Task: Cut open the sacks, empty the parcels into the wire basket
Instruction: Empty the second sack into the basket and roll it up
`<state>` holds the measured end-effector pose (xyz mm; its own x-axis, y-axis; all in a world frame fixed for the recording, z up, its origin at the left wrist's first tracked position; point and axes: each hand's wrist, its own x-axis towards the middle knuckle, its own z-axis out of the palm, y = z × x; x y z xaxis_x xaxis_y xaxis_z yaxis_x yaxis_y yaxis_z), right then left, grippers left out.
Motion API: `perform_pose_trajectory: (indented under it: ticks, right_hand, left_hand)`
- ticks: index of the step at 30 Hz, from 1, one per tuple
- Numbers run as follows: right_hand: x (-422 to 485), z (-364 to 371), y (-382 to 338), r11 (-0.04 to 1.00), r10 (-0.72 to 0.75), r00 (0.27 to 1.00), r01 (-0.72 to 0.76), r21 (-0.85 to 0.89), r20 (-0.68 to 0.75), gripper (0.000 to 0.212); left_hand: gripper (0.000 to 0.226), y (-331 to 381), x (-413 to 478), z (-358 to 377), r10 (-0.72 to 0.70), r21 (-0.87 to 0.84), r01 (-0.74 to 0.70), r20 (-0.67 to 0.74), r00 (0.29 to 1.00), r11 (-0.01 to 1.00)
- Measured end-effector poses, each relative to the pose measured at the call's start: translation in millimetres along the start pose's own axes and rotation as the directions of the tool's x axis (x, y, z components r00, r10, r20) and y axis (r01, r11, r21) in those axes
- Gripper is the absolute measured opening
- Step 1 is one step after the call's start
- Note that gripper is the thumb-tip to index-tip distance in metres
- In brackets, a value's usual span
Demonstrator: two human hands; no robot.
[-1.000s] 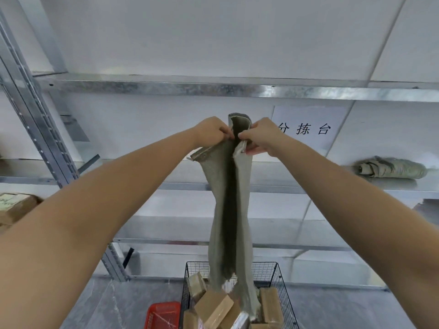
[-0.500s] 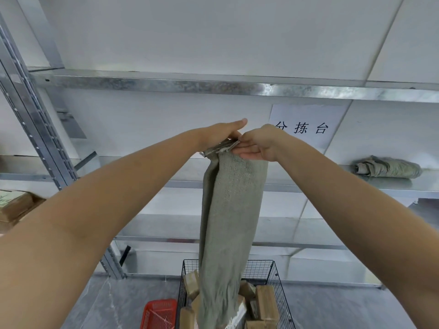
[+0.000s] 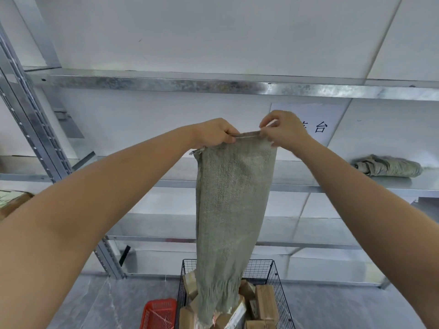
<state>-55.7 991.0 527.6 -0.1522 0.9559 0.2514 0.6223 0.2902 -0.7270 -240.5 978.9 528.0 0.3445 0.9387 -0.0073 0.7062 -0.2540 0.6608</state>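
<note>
A limp grey-green woven sack [image 3: 231,210] hangs flat and upside down in front of me, its frayed lower end reaching into the black wire basket [image 3: 273,271]. My left hand [image 3: 213,134] grips the sack's top edge at its left corner. My right hand [image 3: 282,129] pinches the same edge at the right corner. Both hands are raised to about shelf height. Several brown cardboard parcels [image 3: 266,302] lie in the basket under the sack.
Galvanised metal shelving [image 3: 166,81] runs across the wall ahead. A crumpled sack [image 3: 387,168] lies on the right shelf. A red plastic crate [image 3: 158,313] stands left of the basket on the grey floor. A brown box [image 3: 13,201] sits at the far left.
The sack has been spread from a narrow folded strip into a flat sheet. My hands have moved apart along its top edge, the right one going rightward.
</note>
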Motion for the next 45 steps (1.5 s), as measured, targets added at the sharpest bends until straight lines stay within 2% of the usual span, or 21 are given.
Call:
perform_pose_trajectory:
  ticks: [1, 2, 4, 5, 7, 8, 10, 13, 18, 22, 24, 26, 29, 32, 36, 39, 41, 45]
  right_hand:
    - [4.1, -6.8, 5.5, 0.961, -0.104, 0.995, 0.101, -0.258, 0.004, 0.014]
    - [7.1, -12.5, 11.0, 0.88, -0.117, 0.989, 0.144, -0.452, 0.088, 0.023]
    - [6.7, -19.7, 17.1, 0.785, 0.011, 0.975, 0.128, -0.606, 0.221, 0.045]
    - [5.6, -22.2, 17.6, 0.781, 0.022, 0.97, 0.135, -0.61, 0.242, 0.046]
    - [6.1, -26.8, 16.3, 0.823, -0.009, 0.958, 0.17, -0.542, 0.287, 0.026]
    - [7.7, -30.0, 16.4, 0.846, -0.012, 0.947, 0.181, -0.502, 0.321, 0.022]
    - [7.5, -39.6, 15.2, 0.868, 0.03, 0.939, 0.144, -0.474, 0.341, 0.039]
    - [7.5, -47.1, 15.5, 0.878, -0.012, 0.954, 0.153, -0.453, 0.299, 0.034]
    - [8.8, -35.6, 12.7, 0.873, -0.219, 0.968, 0.251, -0.418, 0.125, 0.028]
    - [8.3, -35.9, 11.3, 0.892, -0.301, 0.953, 0.288, -0.349, 0.018, 0.024]
    - [9.4, -39.1, 11.6, 0.899, -0.31, 0.951, 0.287, -0.331, -0.018, 0.024]
    - [10.8, -43.7, 12.0, 0.904, -0.332, 0.941, 0.297, -0.307, -0.067, 0.025]
    - [10.0, -47.2, 10.6, 0.884, -0.375, 0.922, 0.326, -0.335, -0.092, 0.024]
    - [10.4, -46.8, 10.7, 0.892, -0.37, 0.921, 0.315, -0.323, -0.124, 0.022]
    - [12.0, -51.0, 13.2, 0.915, -0.302, 0.945, 0.251, -0.315, -0.125, 0.02]
    - [13.2, -53.6, 15.9, 0.909, -0.255, 0.963, 0.208, -0.361, -0.087, 0.031]
    - [12.9, -55.2, 17.4, 0.921, -0.251, 0.963, 0.206, -0.332, -0.097, 0.038]
    - [11.3, -59.6, 17.9, 0.951, -0.242, 0.956, 0.2, -0.236, -0.163, 0.037]
  left_hand:
    - [0.026, 0.3, -1.5, -3.2, -0.001, 0.009, 0.001, 0.009, 1.0, 1.0]
    - [0.027, 0.4, -2.8, -6.4, -0.002, 0.011, 0.002, 0.019, 1.0, 1.0]
    - [0.027, 3.0, -6.6, -10.3, -0.008, 0.025, 0.008, 0.029, 1.0, 1.0]
    - [0.028, 4.3, -8.2, -11.5, -0.009, 0.039, 0.007, 0.034, 0.999, 0.999]
    - [0.029, 5.5, -11.0, -13.8, -0.002, 0.077, -0.002, 0.048, 0.999, 0.997]
    - [0.029, 5.1, -12.5, -14.6, -0.002, 0.103, -0.003, 0.054, 0.999, 0.995]
    - [0.03, 1.1, -15.0, -16.8, -0.015, 0.169, 0.007, 0.044, 0.999, 0.986]
    - [0.031, -3.9, -14.9, -21.2, -0.018, 0.228, 0.027, -0.04, 0.999, 0.973]
    - [0.025, -8.5, -7.2, -29.5, 0.03, 0.433, 0.069, -0.218, 0.976, 0.899]
    - [0.021, -18.0, -6.3, -31.2, 0.041, 0.405, 0.113, -0.352, 0.935, 0.907]
    - [0.031, -19.2, -6.6, -33.9, -0.01, 0.35, 0.161, -0.397, 0.918, 0.923]
    - [0.039, -18.7, -7.0, -38.1, -0.094, 0.346, 0.232, -0.372, 0.924, 0.909]
    - [0.037, -21.0, -7.0, -43.2, -0.149, 0.347, 0.249, -0.289, 0.946, 0.904]
    - [0.039, -23.0, -7.3, -41.3, -0.168, 0.231, 0.247, -0.313, 0.935, 0.941]
    - [0.039, -22.0, -9.2, -37.7, -0.184, 0.073, 0.216, -0.304, 0.935, 0.974]
    - [0.034, -20.1, -9.5, -37.7, -0.16, 0.067, 0.186, -0.284, 0.945, 0.98]
    - [0.033, -17.8, -9.4, -38.6, -0.126, 0.084, 0.158, -0.298, 0.946, 0.984]
    - [0.03, -16.8, -9.8, -41.8, 0.002, 0.076, 0.026, -0.341, 0.94, 0.997]
